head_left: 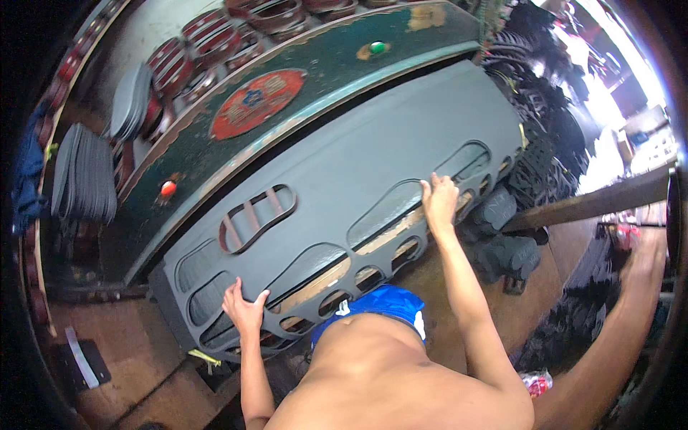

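Note:
A large grey sheet (344, 172), like rubber or foam, lies across the bed of a green press, with several sole-shaped cutouts along its near edge. On its left part rests a sole-shaped cutting die (258, 218) with brown crossbars, and neither hand touches it. My left hand (245, 308) is at the near left of the sheet, fingers and thumb spread beside a cutout. Further right, my right hand (440, 204) lies on the near edge between two cutouts, thumb and forefinger apart. The undersides of both hands are hidden.
The green press beam (330, 79) spans behind the sheet, with a red button (168, 188) and a green button (378, 48). Stacked grey soles (84, 172) stand left; more dies (211, 36) lie behind. Dark scraps (537, 107) pile right, near a wooden bar (595, 204). A bare limb (631, 301) shows right.

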{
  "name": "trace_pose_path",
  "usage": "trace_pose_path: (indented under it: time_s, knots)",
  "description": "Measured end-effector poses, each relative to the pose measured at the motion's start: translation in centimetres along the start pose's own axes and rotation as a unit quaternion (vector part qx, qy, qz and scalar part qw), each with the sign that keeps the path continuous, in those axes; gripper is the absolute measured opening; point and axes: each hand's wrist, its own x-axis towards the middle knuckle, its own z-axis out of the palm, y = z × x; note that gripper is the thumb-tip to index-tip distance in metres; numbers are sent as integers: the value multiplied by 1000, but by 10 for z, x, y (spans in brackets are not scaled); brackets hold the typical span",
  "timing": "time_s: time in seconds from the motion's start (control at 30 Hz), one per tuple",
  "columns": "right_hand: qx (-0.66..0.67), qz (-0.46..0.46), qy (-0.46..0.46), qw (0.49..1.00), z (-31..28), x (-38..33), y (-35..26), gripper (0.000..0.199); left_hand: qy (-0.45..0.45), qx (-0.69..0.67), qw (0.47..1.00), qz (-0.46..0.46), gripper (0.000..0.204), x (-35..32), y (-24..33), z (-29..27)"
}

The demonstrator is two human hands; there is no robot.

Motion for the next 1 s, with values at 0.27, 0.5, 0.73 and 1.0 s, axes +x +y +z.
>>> trace_pose_path:
  time_s: [0.27, 0.5, 0.73, 1.0]
  knots:
    - [3, -148, -13, 989, 23, -20, -71, 49, 32, -35, 998, -33, 73, -9, 10, 6]
    - [255, -277, -252, 891, 28, -14, -144, 64, -32, -56, 997, -45, 74, -3, 12, -7]
    - [231, -335, -217, 887, 56, -31, -236, 93, -35, -160, 986, -14, 74, 59, -14, -8]
    - [177, -332, -238, 895, 54, -18, -251, 91, -44, -169, 984, -29, 85, 112, -19, 19]
